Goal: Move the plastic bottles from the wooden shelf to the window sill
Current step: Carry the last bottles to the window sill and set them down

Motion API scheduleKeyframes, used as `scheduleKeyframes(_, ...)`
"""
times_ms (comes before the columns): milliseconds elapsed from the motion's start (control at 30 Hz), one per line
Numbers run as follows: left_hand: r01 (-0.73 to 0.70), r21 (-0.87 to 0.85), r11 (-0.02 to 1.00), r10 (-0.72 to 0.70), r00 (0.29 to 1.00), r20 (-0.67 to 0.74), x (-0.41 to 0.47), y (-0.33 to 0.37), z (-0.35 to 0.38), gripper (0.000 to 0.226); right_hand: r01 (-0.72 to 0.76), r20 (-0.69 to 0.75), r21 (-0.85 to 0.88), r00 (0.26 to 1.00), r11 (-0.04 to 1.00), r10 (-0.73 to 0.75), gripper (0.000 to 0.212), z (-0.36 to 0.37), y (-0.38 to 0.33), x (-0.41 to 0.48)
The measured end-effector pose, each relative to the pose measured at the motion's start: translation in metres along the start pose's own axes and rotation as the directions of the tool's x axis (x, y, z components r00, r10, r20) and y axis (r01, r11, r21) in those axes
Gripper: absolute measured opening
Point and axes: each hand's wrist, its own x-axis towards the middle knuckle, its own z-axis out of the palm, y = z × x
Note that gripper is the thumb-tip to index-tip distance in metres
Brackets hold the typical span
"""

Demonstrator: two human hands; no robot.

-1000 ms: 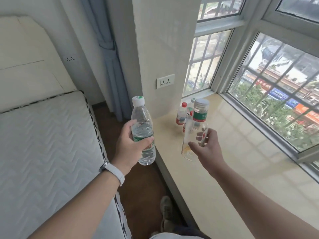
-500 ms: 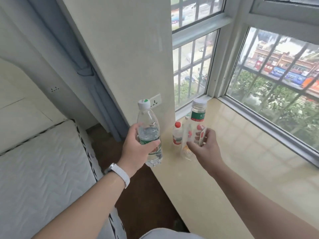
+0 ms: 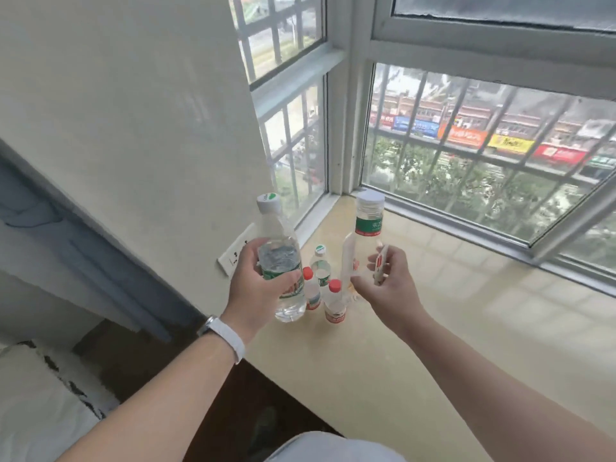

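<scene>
My left hand (image 3: 258, 288) grips a clear water bottle (image 3: 281, 261) with a white cap and green label, held upright above the sill's left edge. My right hand (image 3: 388, 286) holds a taller clear bottle (image 3: 366, 235) with a white cap and green neck label, over the beige window sill (image 3: 416, 345). On the sill by the wall stand three small bottles: two with red caps (image 3: 334, 303) (image 3: 310, 291) and one with a white and green cap (image 3: 320, 261) behind them. The wooden shelf is out of view.
Barred windows (image 3: 466, 155) bound the sill at the back and right. A white wall pillar (image 3: 150, 128) with a socket (image 3: 233, 255) stands left of the sill. A grey curtain (image 3: 66, 228), a mattress corner (image 3: 40, 411) and dark floor lie lower left.
Both hands have carried their bottles forward toward the sill corner. The view has swung up and right, so the three standing bottles now appear between my hands.
</scene>
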Motion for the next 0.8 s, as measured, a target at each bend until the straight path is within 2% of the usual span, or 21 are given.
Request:
scheduleKeyframes(300, -0.062, 0.003, 0.998, 0.059, 0.954, 0.295, 0.060, -0.028, -0.062, 0.063, -0.132, -0.284, 0.025, 0.949, 0.991, 0.134, 0.046, 0.085, -0.004, -0.021)
scheduleKeyframes(533, -0.056, 0.036, 0.998, 0.038, 0.920, 0.391, 0.061, -0.062, -0.074, 0.069, -0.200, -0.464, 0.039, 0.864, 0.979, 0.195, 0.049, 0.117, 0.008, -0.066)
scheduleKeyframes(633, -0.061, 0.090, 0.994, 0.017, 0.903, 0.429, 0.059, -0.078, -0.071, 0.074, -0.242, -0.499, 0.034, 0.836, 0.970, 0.227, 0.049, 0.119, 0.021, -0.080)
scheduleKeyframes(800, -0.052, 0.141, 0.989, -0.020, 0.885, 0.466, 0.055, -0.113, -0.056, 0.066, -0.322, -0.468, 0.011, 0.835, 0.947, 0.289, 0.049, 0.126, 0.059, -0.084)
